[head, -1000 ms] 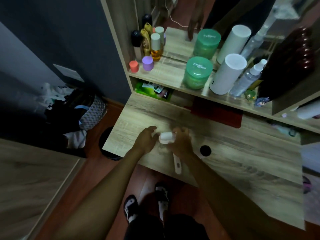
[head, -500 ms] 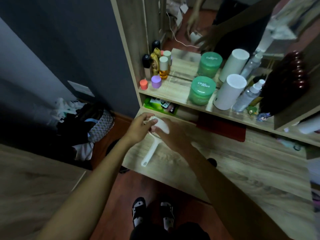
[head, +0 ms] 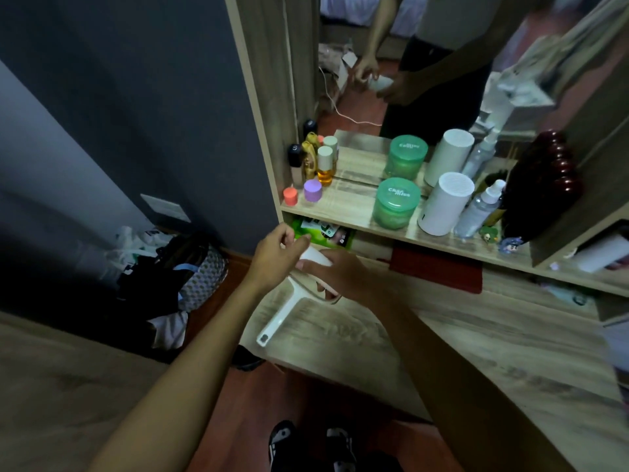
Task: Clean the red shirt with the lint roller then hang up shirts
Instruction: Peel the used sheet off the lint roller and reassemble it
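The lint roller (head: pixel 289 301) is up off the desk (head: pixel 391 342), handle pointing down-left past the desk's left edge. Right hand (head: pixel 337 274) grips its head, left hand (head: pixel 275 257) pinches the roller's tip with curled fingers. Shelf (head: pixel 343 212) of bottles sits close behind; laundry basket (head: pixel 200 274) crowds the floor left.

Both forearms reach forward, hands meeting. The right hand (head: pixel 340 275) curls round something white; the left hand (head: pixel 275 255) seems to pinch its top.
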Motion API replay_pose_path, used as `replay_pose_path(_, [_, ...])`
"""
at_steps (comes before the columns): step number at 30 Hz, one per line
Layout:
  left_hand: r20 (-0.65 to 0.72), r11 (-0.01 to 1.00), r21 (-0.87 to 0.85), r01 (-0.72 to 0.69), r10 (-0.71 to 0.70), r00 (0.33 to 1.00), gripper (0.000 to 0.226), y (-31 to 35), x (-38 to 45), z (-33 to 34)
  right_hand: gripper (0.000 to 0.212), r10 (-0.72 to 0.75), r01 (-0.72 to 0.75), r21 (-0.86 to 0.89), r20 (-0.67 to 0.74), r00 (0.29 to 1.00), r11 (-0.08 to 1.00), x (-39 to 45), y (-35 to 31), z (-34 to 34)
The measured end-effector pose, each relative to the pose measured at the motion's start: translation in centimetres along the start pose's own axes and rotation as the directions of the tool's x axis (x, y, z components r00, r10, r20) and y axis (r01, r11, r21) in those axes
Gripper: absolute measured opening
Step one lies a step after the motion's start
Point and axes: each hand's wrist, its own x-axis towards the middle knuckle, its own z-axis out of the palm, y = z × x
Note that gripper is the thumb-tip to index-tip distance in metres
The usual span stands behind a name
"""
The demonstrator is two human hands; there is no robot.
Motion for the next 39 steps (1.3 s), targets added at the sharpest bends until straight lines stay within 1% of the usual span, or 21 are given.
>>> replay_pose_path(3, [0.063, 1.000, 0.017, -0.008, 0.007, 0.998, 0.030, 0.9, 0.2, -0.2, 0.034, 0.012, -0.012, 0.063, 0.005, 1.000, 0.998, -0.5, -0.5, -0.4])
replay_pose_path(7, [0.141, 0.999, 0.052, -0.010, 0.002, 0.990, 0.034, 1.4, 1.0, -0.3, 0.036, 0.023, -0.024, 0.078, 0.020, 1.000, 0.997, -0.8, -0.8, -1.1])
replay_pose_path(10, [0.222, 0.999, 0.036, 0.003, -0.011, 0.975, 0.026, 1.7, 1.3, -0.2, 0.033, 0.008, -0.015, 0.131, 0.055, 0.998, 0.991, -1.0, -0.7, -1.2])
replay_pose_path(12, [0.280, 0.999, -0.022, 0.031, -0.023, 0.960, 0.024, 1.9, 1.4, -0.2, 0.029, -0.008, -0.002, 0.194, 0.051, 0.999, 0.981, -1.2, -0.5, -1.2])
replay_pose_path(15, [0.313, 0.994, -0.070, 0.088, -0.062, 0.948, 0.038, 2.5, 1.6, 0.0, 0.030, -0.009, -0.002, 0.279, 0.039, 0.999, 0.960, -1.2, -0.2, -1.4])
replay_pose_path(16, [0.325, 0.990, -0.099, 0.100, -0.062, 0.944, 0.038, 2.7, 1.6, 0.2, 0.032, 0.016, -0.025, 0.318, 0.031, 0.999, 0.948, -1.4, -0.1, -1.5])
replay_pose_path(18, [0.346, 0.972, -0.202, 0.120, -0.043, 0.937, 0.031, 3.0, 1.3, 0.6, 0.042, 0.086, -0.082, 0.394, 0.008, 0.996, 0.915, -1.7, -0.1, -1.5])
replay_pose_path(19, [0.349, 0.963, -0.238, 0.124, -0.035, 0.937, 0.030, 3.1, 1.2, 0.8, 0.050, 0.108, -0.096, 0.412, -0.006, 0.994, 0.906, -1.8, -0.1, -1.6])
replay_pose_path(20, [0.350, 0.958, -0.255, 0.127, -0.031, 0.936, 0.032, 3.2, 1.1, 0.9, 0.053, 0.118, -0.100, 0.417, -0.017, 0.993, 0.903, -1.9, -0.1, -1.6])
replay_pose_path(21, [0.355, 0.956, -0.264, 0.131, -0.030, 0.935, 0.033, 3.2, 1.2, 1.0, 0.048, 0.123, -0.096, 0.426, -0.036, 0.992, 0.900, -2.0, 0.0, -1.6])
replay_pose_path(22, [0.359, 0.956, -0.265, 0.129, -0.027, 0.933, 0.032, 3.2, 1.3, 1.0, 0.039, 0.124, -0.086, 0.436, -0.058, 0.991, 0.896, -2.2, 0.0, -1.5])
replay_pose_path(24, [0.350, 0.967, -0.229, 0.109, -0.022, 0.936, 0.027, 3.2, 1.8, 1.1, 0.029, 0.122, -0.059, 0.434, -0.118, 0.985, 0.899, -2.3, 0.0, -1.1])
replay_pose_path(26, [0.333, 0.986, -0.153, 0.067, -0.012, 0.943, 0.026, 2.9, 2.3, 1.4, 0.027, 0.142, -0.047, 0.430, -0.191, 0.971, 0.901, -2.5, 0.2, -0.4])
replay_pose_path(27, [0.338, 0.992, -0.113, 0.051, -0.010, 0.941, 0.028, 2.6, 2.3, 1.6, 0.026, 0.185, -0.048, 0.491, -0.233, 0.955, 0.870, -2.6, 0.4, -0.2])
replay_pose_path(29, [0.367, 0.999, -0.014, 0.051, -0.042, 0.929, 0.032, 1.0, 2.3, 1.9, 0.028, 0.279, -0.018, 0.640, -0.310, 0.909, 0.769, -2.9, 0.3, -0.6])
replay_pose_path(30, [0.368, 0.997, 0.040, 0.060, -0.071, 0.927, 0.033, 0.0, 2.2, 1.9, 0.029, 0.287, 0.010, 0.652, -0.346, 0.893, 0.758, -3.1, 0.3, -1.2])
replay_pose_path(32, [0.349, 0.987, 0.076, 0.140, -0.158, 0.924, 0.040, -2.1, 2.1, 1.8, 0.029, 0.243, 0.033, 0.594, -0.378, 0.893, 0.804, -3.5, 0.4, -2.5])
replay_pose_path(34, [0.311, 0.954, 0.002, 0.299, -0.285, 0.907, 0.045, -3.7, 2.2, 2.1, 0.030, 0.223, 0.016, 0.548, -0.366, 0.903, 0.837, -3.9, 0.5, -3.1])
replay_pose_path(35, [0.295, 0.919, -0.056, 0.389, -0.357, 0.886, 0.045, -4.4, 2.4, 2.5, 0.032, 0.227, -0.003, 0.542, -0.346, 0.910, 0.840, -4.0, 0.6, -3.2])
replay_pose_path(37, [0.308, 0.816, -0.171, 0.552, -0.488, 0.817, 0.036, -5.6, 2.7, 3.6, 0.036, 0.252, -0.048, 0.546, -0.304, 0.919, 0.836, -4.2, 1.0, -2.9])
replay_pose_path(39, [0.345, 0.680, -0.278, 0.679, -0.589, 0.731, 0.019, -6.5, 2.5, 4.8, 0.034, 0.296, -0.088, 0.578, -0.276, 0.914, 0.812, -4.5, 1.4, -2.7])
